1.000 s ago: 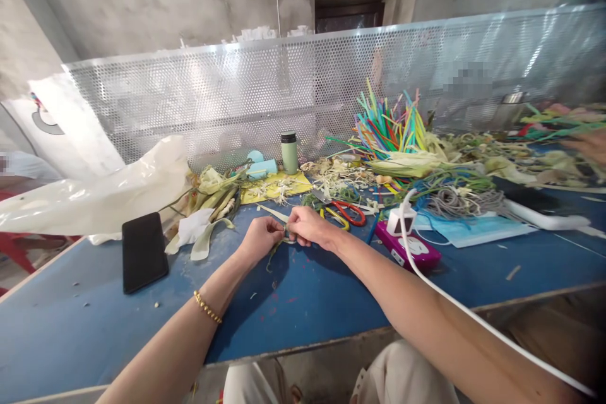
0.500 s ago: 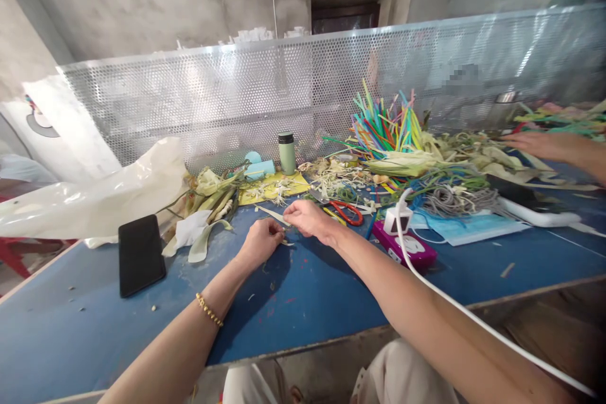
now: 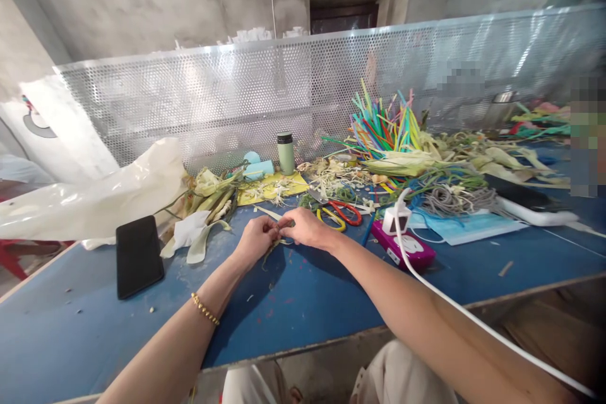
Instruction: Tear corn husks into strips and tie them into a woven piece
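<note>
Plant strand (image 3: pixel 269 251): apparently pinched between left hand (image 3: pixel 258 238) and right hand (image 3: pixel 303 227), mostly hidden.
Hands: fingertips drawn together, touching.
Black phone (image 3: pixel 139 257): toward the surface's (image 3: pixel 303 303) left edge.

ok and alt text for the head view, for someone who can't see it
A person's left hand and right hand meet over a blue table, pinching something too hidden to identify. A black phone lies to the left; a green bottle and colourful sticks are beyond.
</note>
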The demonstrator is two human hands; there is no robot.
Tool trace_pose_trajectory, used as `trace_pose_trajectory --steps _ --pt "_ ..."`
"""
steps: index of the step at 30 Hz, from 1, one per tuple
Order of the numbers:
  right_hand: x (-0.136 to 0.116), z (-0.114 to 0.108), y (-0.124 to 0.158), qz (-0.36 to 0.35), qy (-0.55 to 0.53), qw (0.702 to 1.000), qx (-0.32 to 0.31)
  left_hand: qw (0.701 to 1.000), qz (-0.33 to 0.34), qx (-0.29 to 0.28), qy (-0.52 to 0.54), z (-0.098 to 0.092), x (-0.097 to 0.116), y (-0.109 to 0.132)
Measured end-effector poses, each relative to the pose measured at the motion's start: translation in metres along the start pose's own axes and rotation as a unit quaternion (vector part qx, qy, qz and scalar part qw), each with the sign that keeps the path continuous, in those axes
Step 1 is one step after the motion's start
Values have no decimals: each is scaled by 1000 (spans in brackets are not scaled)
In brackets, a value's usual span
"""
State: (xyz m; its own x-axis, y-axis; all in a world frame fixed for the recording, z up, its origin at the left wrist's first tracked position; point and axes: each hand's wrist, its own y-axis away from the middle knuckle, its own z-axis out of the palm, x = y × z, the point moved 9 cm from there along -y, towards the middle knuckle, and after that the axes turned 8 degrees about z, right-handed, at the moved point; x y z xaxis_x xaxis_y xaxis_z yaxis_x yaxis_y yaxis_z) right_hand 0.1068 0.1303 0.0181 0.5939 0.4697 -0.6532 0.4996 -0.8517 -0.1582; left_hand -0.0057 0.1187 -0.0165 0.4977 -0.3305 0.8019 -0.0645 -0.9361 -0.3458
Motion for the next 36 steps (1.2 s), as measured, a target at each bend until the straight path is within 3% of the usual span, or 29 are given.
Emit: trace_pose_trajectory --steps 2,12,23,36 --pt "4 6 -1 15 -31 999 -16 1000 -1 3 -7 -1 0 0" --pt "14 6 -10 14 -46 998 39 999 -28 15 4 -3 5 3" --pt "6 3 -7 11 23 997 72 998 -50 25 39 -2 5 4" --pt "-7 9 1 -39 137 988 62 999 -33 8 14 -1 1 1"
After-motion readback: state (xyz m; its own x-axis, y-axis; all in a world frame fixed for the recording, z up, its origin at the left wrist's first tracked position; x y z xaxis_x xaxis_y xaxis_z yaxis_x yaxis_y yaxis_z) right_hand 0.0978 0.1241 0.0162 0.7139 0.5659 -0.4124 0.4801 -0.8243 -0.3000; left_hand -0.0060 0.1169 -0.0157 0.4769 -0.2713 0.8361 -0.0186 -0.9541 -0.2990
